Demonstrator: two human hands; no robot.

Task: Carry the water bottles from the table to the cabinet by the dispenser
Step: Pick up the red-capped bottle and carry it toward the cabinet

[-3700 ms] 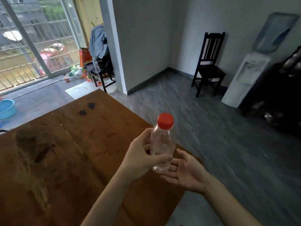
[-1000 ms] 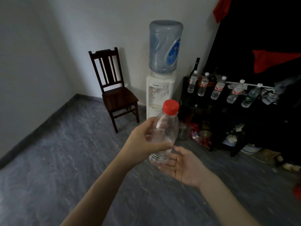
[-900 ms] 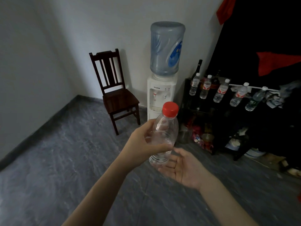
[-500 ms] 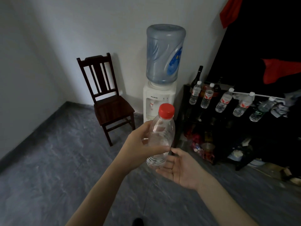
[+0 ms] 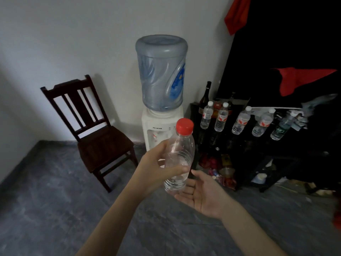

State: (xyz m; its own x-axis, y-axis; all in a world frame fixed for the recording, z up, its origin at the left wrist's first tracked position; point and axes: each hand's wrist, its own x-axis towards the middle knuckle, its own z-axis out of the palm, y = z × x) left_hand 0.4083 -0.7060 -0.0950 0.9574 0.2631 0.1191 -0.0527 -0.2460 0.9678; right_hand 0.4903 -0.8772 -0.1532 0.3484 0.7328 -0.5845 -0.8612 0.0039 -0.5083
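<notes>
A clear water bottle (image 5: 180, 156) with a red cap stands upright in the air at frame centre, my left hand (image 5: 156, 169) wrapped around its body. Just under its base my right hand (image 5: 204, 193) lies palm up with fingers spread, at or near the bottom. Ahead stands the white dispenser (image 5: 160, 126) with a large blue jug. Right of it is the dark cabinet (image 5: 258, 145); several white-capped water bottles (image 5: 239, 121) stand in a row on its top.
A dark wooden chair (image 5: 92, 130) stands left of the dispenser against the grey wall. A tall dark glass bottle (image 5: 204, 97) stands at the cabinet's back left. Clutter fills the cabinet's lower shelf. Black and red cloth (image 5: 299, 78) hangs above. Grey floor lies between me and the cabinet.
I have turned away from the wooden table and come closer to the dispenser and cabinet, which now look larger. Both hands keep the same hold around the bottle.
</notes>
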